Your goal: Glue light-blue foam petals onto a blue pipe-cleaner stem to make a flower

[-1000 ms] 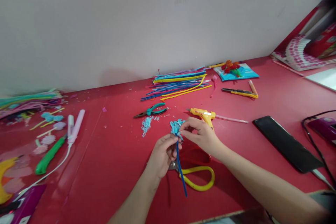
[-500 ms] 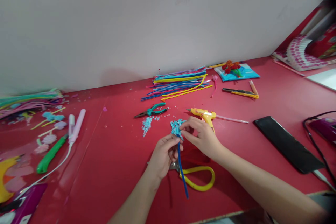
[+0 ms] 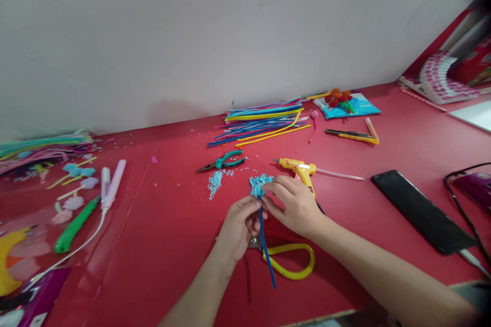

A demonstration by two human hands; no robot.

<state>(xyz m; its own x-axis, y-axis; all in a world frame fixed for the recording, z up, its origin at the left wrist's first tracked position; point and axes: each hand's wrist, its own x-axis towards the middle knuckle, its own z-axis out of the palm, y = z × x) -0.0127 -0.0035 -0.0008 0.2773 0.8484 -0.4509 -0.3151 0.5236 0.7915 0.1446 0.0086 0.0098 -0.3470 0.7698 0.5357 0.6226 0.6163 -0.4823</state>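
A light-blue frilly flower (image 3: 259, 184) tops a dark blue stem (image 3: 266, 253) that hangs down toward the table's front edge. My left hand (image 3: 241, 225) pinches the stem just under the flower. The fingers of my right hand (image 3: 293, 202) are closed on the flower's lower right side; their tips are partly hidden. Beneath the hands lie scissors with yellow handles (image 3: 295, 274), their blades partly covered by my left hand. Light-blue shreds (image 3: 215, 184) are scattered just beyond my left hand.
Green-handled pliers (image 3: 224, 160) and a yellow glue gun (image 3: 301, 168) lie beyond my hands. Bundled coloured stems (image 3: 264, 120) rest near the wall. A black phone (image 3: 422, 209) is at right; a pink heating tool (image 3: 114, 186) and a green-handled tool (image 3: 76, 225) are at left.
My right hand has turned slightly, and its fingers have shifted a little on the flower. My left hand holds the stem as before.
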